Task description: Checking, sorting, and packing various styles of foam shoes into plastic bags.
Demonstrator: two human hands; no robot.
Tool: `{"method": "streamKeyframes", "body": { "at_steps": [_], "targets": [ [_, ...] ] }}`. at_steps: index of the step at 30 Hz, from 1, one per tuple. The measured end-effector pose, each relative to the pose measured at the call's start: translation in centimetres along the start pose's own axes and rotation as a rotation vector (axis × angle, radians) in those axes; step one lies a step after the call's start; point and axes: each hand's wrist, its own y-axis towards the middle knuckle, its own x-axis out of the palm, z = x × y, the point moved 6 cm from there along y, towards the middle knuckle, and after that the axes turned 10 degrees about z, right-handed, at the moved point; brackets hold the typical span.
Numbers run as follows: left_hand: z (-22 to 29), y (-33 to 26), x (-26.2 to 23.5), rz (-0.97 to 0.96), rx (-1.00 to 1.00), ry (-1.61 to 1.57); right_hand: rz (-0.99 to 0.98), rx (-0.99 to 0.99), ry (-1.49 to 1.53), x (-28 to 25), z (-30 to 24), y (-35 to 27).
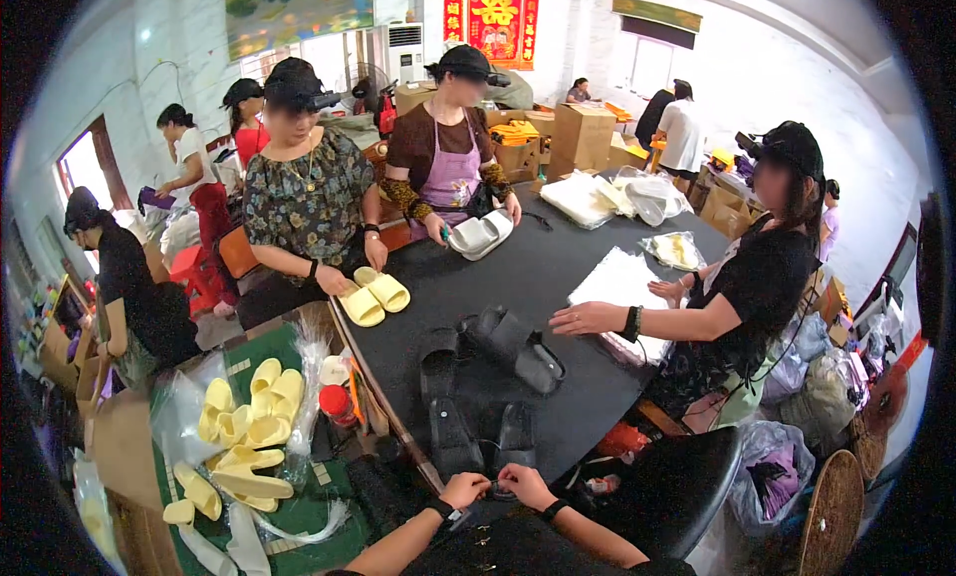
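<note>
At the table's near edge, my left hand (465,490) and my right hand (527,485) are close together, fingers pinched. Between the fingertips is something small and dark that I cannot make out. Just beyond them lie two black slippers, the left slipper (454,439) and the right slipper (516,436), side by side on the black table (588,437). Farther up the table are more black slippers (513,347), some overlapping. Both my wrists wear dark bands.
Yellow slippers (267,405) and clear bags cover a green surface at left, near a red-lidded jar (338,404). Across the table, co-workers handle yellow slippers (374,296) and white slippers (481,236). At right, another person reaches over stacked white bags (622,292).
</note>
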Motion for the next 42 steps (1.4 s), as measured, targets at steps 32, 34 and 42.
{"method": "streamKeyframes", "body": {
  "at_steps": [32,34,42],
  "targets": [
    [0.1,0.3,0.8,0.147,0.185,-0.096,0.067,-0.113,-0.099,1.5,0.6,0.5],
    [0.0,0.2,0.5,0.196,0.207,-0.098,0.073,-0.148,-0.043,1.4,-0.3,0.4],
    [-0.4,0.4,0.7,0.148,0.133,-0.185,0.060,-0.162,-0.039,1.1,-0.3,0.6]
  ]
}}
